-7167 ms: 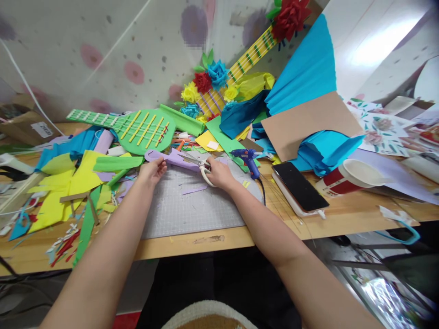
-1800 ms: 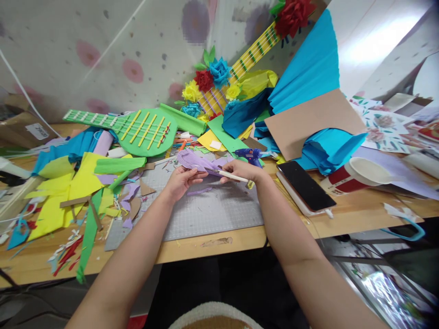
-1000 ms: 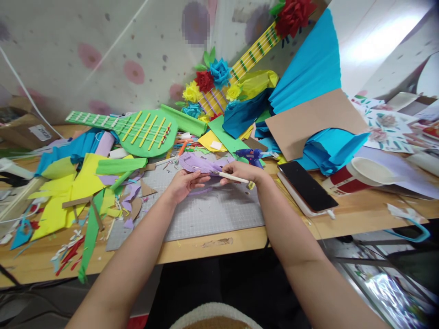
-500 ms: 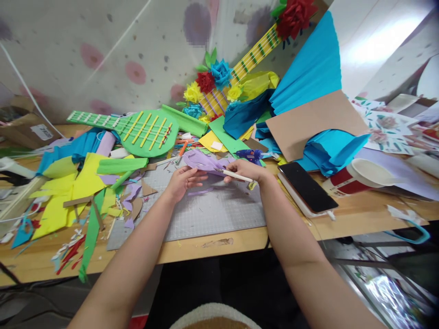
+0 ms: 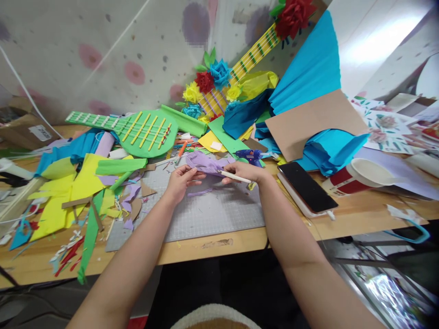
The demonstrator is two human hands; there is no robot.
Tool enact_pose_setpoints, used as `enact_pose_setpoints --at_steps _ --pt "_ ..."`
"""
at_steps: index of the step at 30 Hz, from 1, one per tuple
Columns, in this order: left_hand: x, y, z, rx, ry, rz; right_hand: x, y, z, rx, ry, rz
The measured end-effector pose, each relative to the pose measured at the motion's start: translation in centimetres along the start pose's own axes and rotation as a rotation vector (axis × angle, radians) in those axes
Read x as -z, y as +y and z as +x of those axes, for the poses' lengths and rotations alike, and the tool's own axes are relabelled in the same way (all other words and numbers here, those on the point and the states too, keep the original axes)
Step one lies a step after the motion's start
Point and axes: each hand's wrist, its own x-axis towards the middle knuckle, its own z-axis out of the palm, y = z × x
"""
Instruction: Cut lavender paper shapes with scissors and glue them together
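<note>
My left hand is closed on the near left edge of a piece of purple crepe paper, its thumb and fingers pinching the paper. From the right, my right hand grips a slim white pen-shaped tool with a metal tip. The tip points left and lies against the purple paper; whether it pierces the paper I cannot tell. Both hands are just above a grey cutting mat. A narrow purple strip lies on the mat below the paper.
A blue glue gun lies behind my right hand. To the right are a black phone and a paper cup. Paper scraps cover the left side. A green paper guitar and a flowered yellow one stand behind.
Both hands remain in nearly the same place. The purple paper has shifted slightly between them, and the white tool has moved a little to the left.
</note>
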Motion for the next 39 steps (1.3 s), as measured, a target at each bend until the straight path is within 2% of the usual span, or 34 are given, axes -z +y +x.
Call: enact_pose_setpoints --at_steps 12,39 --pt "-0.25 -0.17 0.03 0.055 0.015 -0.123 -0.01 -0.03 0.14 -0.008 0.008 0.041" --pt "-0.93 0.39 -0.5 0.195 -0.007 -0.153 -0.18 -0.18 0.42 -0.002 0.016 0.031"
